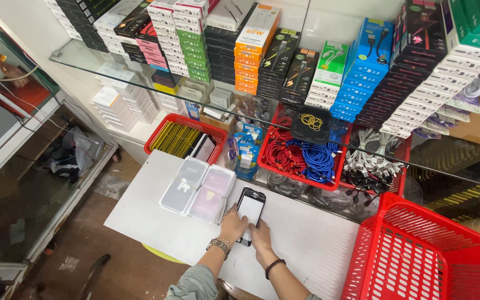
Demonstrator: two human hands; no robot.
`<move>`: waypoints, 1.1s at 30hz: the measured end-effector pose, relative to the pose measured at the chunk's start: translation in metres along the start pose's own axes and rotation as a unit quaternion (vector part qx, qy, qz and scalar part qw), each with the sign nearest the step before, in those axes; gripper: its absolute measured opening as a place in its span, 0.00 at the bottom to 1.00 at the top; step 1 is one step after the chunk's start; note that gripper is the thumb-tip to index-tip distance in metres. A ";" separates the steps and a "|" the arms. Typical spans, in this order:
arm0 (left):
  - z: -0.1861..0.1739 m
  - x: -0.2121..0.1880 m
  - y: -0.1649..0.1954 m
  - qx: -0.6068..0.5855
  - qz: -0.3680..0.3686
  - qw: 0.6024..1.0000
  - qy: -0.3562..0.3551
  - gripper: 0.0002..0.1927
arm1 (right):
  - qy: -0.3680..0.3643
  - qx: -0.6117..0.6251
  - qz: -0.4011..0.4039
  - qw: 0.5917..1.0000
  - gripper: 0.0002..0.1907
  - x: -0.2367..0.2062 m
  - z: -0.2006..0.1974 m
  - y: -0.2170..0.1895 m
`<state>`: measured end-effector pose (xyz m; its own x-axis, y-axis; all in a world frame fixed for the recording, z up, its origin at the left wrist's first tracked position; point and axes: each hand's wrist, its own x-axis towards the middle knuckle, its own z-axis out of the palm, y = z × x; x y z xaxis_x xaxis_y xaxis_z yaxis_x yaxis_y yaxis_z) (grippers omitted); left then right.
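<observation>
We are pressing on a phone (250, 211) lying flat on the white tabletop (306, 244), just right of the stacked pouches (198, 190). Our left hand (233, 224) is lying flat along the phone's left edge, holding nothing; our right hand (260, 234) is covering its near end, fingers flat. We judge that steady, even pressure, kept square on the phone, is serving best here.

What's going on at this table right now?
A person presses both hands on a phone lying flat on the white table: left hand at its left edge, right hand at its lower end. Stacks of clear flat packets lie just left. An empty red basket sits at right.
</observation>
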<state>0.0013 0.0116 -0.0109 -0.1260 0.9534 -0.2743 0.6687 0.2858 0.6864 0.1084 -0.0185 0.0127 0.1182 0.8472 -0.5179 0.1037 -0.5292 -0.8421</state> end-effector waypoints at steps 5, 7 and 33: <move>-0.004 0.003 0.005 -0.010 -0.072 0.997 -0.024 0.40 | -0.043 0.057 0.047 0.996 0.29 0.002 -0.006 -0.001; -0.005 0.003 0.007 -0.030 -0.075 0.996 -0.031 0.41 | -0.102 0.100 0.053 0.988 0.29 0.002 -0.007 -0.002; 0.025 -0.024 0.053 -0.104 0.179 0.978 0.038 0.25 | -0.010 0.223 0.042 0.974 0.30 0.008 -0.094 -0.021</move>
<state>0.0583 0.0012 0.0156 0.0288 0.9981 0.0538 0.5174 -0.0610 0.8536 0.1999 -0.0051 0.0404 0.0871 0.8045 -0.5875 -0.3459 -0.5287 -0.7752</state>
